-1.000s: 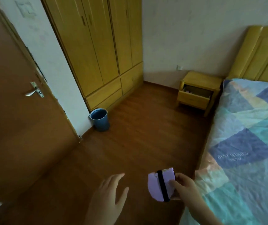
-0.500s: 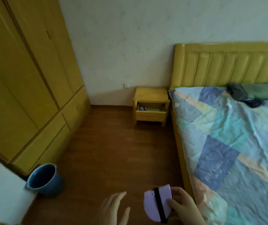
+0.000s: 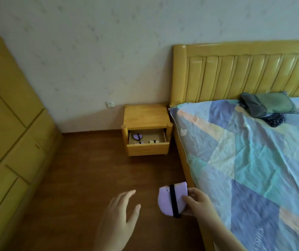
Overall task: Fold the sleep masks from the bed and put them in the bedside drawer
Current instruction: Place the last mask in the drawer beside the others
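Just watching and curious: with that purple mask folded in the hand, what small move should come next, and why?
Probably carry it forward to the open drawer of the bedside table. The right hand already pinches the folded purple sleep mask, the left hand is empty, and the drawer, with masks already inside, stands some way ahead.

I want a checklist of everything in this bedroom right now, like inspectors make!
Surface: wooden floor, bare; bed under a patchwork quilt.
Job's things: folded purple sleep mask with black strap, held; bedside drawer open, one purple mask and two partly hidden ones inside.
Clutter: folded dark and green clothes near the headboard.
Grippers: right hand pinches the mask; left hand open, empty.
Cables: nothing seen.
Surroundings: yellow wardrobe, wall socket, headboard.
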